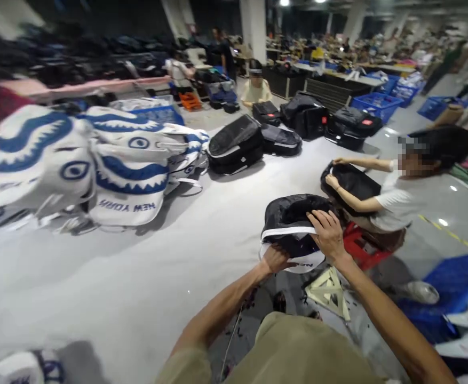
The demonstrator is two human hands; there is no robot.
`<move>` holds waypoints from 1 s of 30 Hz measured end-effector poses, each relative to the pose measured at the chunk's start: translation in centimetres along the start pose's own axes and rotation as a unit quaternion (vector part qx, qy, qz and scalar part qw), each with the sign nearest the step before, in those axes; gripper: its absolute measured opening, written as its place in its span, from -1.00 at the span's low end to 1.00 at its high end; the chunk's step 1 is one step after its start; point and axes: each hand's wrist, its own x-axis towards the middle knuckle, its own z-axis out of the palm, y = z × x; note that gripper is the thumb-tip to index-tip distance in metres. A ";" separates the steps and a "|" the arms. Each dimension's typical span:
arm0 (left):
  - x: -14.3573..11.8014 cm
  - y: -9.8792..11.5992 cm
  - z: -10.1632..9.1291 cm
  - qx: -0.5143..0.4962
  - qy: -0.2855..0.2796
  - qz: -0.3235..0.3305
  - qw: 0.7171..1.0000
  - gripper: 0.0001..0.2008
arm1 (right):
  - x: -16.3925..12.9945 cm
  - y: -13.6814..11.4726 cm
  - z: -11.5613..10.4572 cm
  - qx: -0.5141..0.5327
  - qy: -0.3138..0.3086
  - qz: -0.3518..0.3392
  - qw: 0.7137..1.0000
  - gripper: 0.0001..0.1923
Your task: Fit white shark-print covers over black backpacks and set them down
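A backpack (293, 210) with a black inner side and a white lower panel is at the table's near right edge, its mouth gaping toward me. White trim runs across it, and part of some lettering shows on the white panel. My left hand (277, 259) grips the lower white part, with its fingers partly hidden inside the opening. On the right side, my right hand (327, 233) holds the upper edge by the white trim, fingers bent over the black fabric.
White-and-blue backpacks (132, 184) are piled on the white table (145, 277) to the left. Black backpacks (236, 144) stand farther back. On my right, a seated co-worker (397, 197) handles a black bag. A red stool (364, 248) and blue crate (453, 282) stand beside the table.
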 end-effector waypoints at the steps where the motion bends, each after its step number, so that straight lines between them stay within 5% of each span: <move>1: -0.6 0.5 0.4 0.012 -0.038 0.016 0.999 -0.64 | -0.4 0.4 -0.6 0.006 -0.013 0.013 1.000 -0.49; 5: -2.7 3.1 2.1 0.053 -0.146 0.077 0.985 -0.60 | -4.4 1.2 -3.5 0.024 -0.020 0.076 0.997 -0.52; 12: -2.5 9.6 4.8 0.111 -0.275 0.237 0.925 -0.61 | -18.2 0.3 -8.2 -0.003 0.058 0.298 0.953 -0.36; 18: 0.3 16.0 5.4 -0.047 -0.194 0.473 0.858 -0.62 | -26.7 -1.0 -11.6 -0.126 0.149 0.446 0.874 -0.54; 21: 4.0 19.8 6.5 -0.078 -0.140 0.454 0.877 -0.59 | -29.3 -0.1 -12.9 -0.168 0.165 0.503 0.831 -0.51; 24: 8.8 24.0 9.5 -0.073 -0.103 0.417 0.900 -0.42 | -30.9 1.9 -13.6 -0.168 0.172 0.539 0.807 -0.50; 30: 16.5 27.6 16.9 -0.111 -0.111 0.376 0.913 -0.42 | -32.1 8.4 -14.1 -0.074 0.117 0.560 0.817 -0.35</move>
